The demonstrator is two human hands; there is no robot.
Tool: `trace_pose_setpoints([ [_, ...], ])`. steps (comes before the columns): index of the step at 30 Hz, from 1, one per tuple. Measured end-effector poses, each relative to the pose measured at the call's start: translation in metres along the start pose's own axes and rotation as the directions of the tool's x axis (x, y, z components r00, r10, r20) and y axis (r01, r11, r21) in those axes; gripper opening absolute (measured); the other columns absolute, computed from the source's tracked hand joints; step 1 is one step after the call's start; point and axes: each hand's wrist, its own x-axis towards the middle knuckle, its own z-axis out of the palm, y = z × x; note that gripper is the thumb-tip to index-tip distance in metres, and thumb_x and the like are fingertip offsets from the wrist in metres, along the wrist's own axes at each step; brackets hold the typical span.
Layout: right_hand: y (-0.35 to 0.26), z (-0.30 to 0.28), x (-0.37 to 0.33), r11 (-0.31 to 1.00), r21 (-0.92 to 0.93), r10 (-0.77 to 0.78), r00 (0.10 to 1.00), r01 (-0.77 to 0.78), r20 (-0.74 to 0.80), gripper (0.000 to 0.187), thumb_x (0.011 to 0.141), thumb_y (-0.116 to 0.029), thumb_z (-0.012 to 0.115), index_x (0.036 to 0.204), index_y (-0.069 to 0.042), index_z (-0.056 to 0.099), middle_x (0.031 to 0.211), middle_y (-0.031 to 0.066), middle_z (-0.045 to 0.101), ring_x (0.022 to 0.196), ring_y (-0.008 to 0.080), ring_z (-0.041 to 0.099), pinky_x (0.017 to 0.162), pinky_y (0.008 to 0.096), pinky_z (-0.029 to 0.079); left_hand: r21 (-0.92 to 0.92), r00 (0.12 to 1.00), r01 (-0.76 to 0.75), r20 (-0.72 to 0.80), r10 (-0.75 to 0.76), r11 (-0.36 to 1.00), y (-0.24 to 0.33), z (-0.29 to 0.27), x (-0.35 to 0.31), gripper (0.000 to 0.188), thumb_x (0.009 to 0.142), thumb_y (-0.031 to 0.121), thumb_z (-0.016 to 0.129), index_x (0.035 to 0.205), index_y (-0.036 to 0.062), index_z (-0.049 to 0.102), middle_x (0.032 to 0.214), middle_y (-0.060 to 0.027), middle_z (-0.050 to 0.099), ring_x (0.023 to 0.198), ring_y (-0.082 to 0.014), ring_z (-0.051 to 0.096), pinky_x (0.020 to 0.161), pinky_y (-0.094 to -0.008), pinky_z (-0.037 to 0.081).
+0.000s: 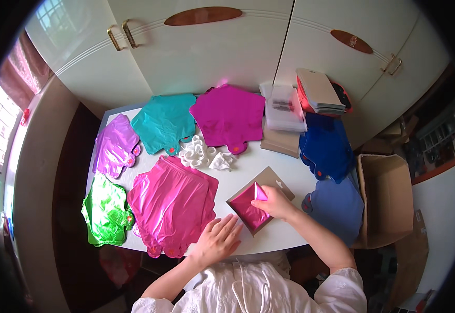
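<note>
The folded pink foil balloon lies on a brown backing card on the white desk. The right hand has its grip pinching a raised foil corner; the left hand, fingers extended, is palm-down just beside the card, nothing visible held. Step in hand, as judged: folding foil to card size. The next move appears to call for laying that corner flat within the card's edges. A pink foil stack lies left.

Glossy foil sheet, matt cardboard backing.
</note>
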Motion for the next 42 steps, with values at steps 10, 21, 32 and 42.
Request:
trace_pose_setpoints([
  [10, -0.016, 0.008, -0.018, 0.959, -0.284, -0.030, 0.996, 0.007, -0.078, 0.036, 0.082, -0.023, 0.066, 0.103, 0.003, 0.051, 0.093, 0.0243, 0.064, 0.086, 0.0368, 0.064, 0.072, 0.0428, 0.050, -0.030, 0.978, -0.022, 0.205, 0.028, 0.999, -0.001, -0.001, 0.013, 0.069, 0.081, 0.051, 0.060, 0.133, 0.0089, 0.044, 0.140, -0.0206, 0.039, 0.133, -0.0338, 0.035, 0.108, -0.0519, 0.026],
  [21, -0.026, -0.045, 0.006, 0.396, -0.644, -0.556, 0.729, 0.654, 0.398, 0.048, 0.087, -0.034, 0.058, 0.130, -0.013, 0.051, 0.130, 0.0061, 0.053, 0.126, 0.0261, 0.044, 0.105, 0.0433, 0.033, 0.066, 0.929, -0.176, 0.342, 0.144, 0.982, -0.017, -0.008, 0.025, 0.074, 0.079, 0.066, 0.051, 0.134, 0.0180, 0.039, 0.138, -0.0198, 0.035, 0.135, -0.0409, 0.027, 0.105, -0.0496, 0.028],
  [32, -0.006, -0.032, 0.015, 0.223, -0.643, -0.498, 0.653, 0.733, 0.571, 0.065, 0.084, -0.051, 0.052, 0.138, -0.015, 0.043, 0.143, 0.0048, 0.041, 0.134, 0.0260, 0.034, 0.110, 0.0446, 0.028, 0.071, 0.922, -0.127, 0.376, 0.092, 0.989, -0.012, -0.009, 0.025, 0.080, 0.073, 0.071, 0.054, 0.142, 0.0354, 0.034, 0.146, -0.0176, 0.028, 0.136, -0.0395, 0.024, 0.100, -0.0532, 0.030],
  [42, -0.008, -0.064, 0.011, 0.246, -0.691, -0.322, 0.730, 0.680, 0.603, 0.078, 0.077, -0.058, 0.055, 0.143, -0.020, 0.035, 0.148, 0.0005, 0.034, 0.140, 0.0286, 0.023, 0.113, 0.0494, 0.019, 0.075, 0.929, -0.074, 0.367, 0.042, 0.994, 0.000, -0.008, 0.026, 0.083, 0.070, 0.073, 0.055, 0.142, 0.0361, 0.034, 0.145, -0.0200, 0.027, 0.136, -0.0424, 0.022, 0.098, -0.0570, 0.030],
])
